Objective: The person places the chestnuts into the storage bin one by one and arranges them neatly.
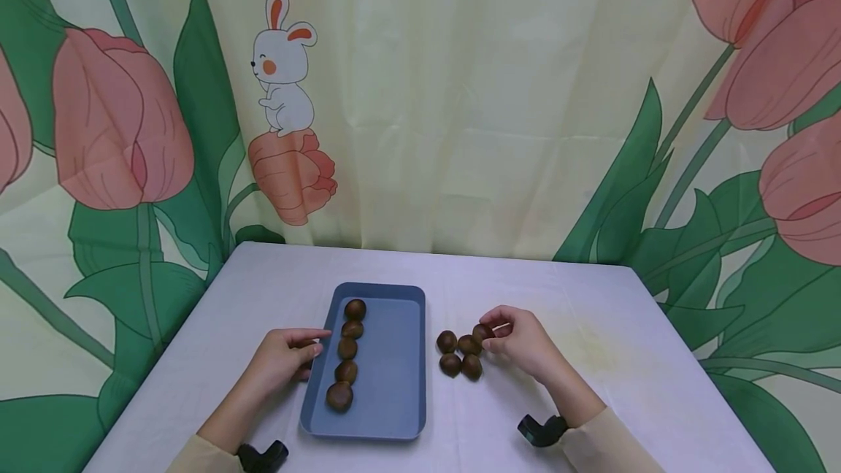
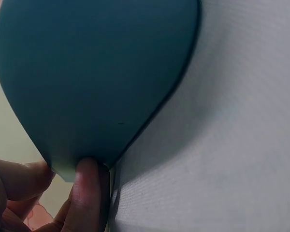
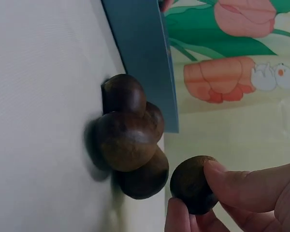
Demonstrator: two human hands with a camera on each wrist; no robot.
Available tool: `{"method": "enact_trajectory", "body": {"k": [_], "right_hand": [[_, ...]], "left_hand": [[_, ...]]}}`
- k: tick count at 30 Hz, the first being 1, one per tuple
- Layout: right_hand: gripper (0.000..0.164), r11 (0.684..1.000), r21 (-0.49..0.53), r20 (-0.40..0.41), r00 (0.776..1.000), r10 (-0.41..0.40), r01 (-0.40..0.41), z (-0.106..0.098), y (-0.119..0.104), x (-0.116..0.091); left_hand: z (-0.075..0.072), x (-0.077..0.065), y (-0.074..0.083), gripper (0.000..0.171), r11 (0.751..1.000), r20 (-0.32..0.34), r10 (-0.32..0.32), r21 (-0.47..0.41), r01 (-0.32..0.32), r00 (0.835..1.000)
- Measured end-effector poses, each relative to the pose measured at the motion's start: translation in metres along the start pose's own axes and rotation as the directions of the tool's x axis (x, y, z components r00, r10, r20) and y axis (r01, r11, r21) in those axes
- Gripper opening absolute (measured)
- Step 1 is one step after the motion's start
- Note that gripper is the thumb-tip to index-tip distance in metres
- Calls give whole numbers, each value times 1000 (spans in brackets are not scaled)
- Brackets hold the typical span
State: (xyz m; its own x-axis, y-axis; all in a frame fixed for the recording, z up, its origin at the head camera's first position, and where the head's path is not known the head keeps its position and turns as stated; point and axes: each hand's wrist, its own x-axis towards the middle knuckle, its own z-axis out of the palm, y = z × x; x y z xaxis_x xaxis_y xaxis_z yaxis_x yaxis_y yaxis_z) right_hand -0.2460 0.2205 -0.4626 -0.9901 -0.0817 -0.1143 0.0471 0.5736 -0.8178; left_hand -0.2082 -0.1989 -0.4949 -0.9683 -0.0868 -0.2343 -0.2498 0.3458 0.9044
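The right hand [image 1: 522, 345] pinches one brown chestnut [image 3: 189, 186] between thumb and fingers, which are parted only as far as the nut's own width. Just beside it, four loose chestnuts [image 1: 450, 365] sit clustered on the counter [image 1: 591, 393], to the right of a blue-grey tray [image 1: 390, 363]. The left hand [image 1: 279, 360] grips that tray's left edge, its thumb and fingers nearly closed about the rim. Inside the tray, near those fingers, a row of five chestnuts [image 1: 347, 348] runs along the left side. Behind the counter hangs a curtain [image 1: 460, 93] printed with pink tulips, a white rabbit and a carrot.
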Motion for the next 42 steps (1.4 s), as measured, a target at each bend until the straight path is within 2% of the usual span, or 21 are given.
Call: {"method": "enact_trajectory", "body": {"k": [12, 21, 29, 36, 42], "right_hand": [[28, 998, 59, 27, 999, -37, 35, 13, -26, 17], [29, 986, 160, 75, 995, -66, 53, 35, -46, 34], [30, 963, 255, 136, 983, -124, 87, 60, -64, 48], [29, 957, 262, 164, 972, -169, 122, 81, -75, 60], [29, 961, 248, 192, 966, -171, 121, 94, -82, 69]], "left_hand": [[0, 0, 0, 28, 1000, 1, -1, 2, 1, 1000], [1, 1, -2, 29, 1000, 4, -2, -6, 2, 1000], [0, 2, -1, 29, 1000, 9, -5, -17, 5, 1000], [0, 1, 0, 29, 1000, 8, -9, -8, 9, 1000], [0, 1, 1, 29, 1000, 6, -26, 0, 26, 1000]]}}
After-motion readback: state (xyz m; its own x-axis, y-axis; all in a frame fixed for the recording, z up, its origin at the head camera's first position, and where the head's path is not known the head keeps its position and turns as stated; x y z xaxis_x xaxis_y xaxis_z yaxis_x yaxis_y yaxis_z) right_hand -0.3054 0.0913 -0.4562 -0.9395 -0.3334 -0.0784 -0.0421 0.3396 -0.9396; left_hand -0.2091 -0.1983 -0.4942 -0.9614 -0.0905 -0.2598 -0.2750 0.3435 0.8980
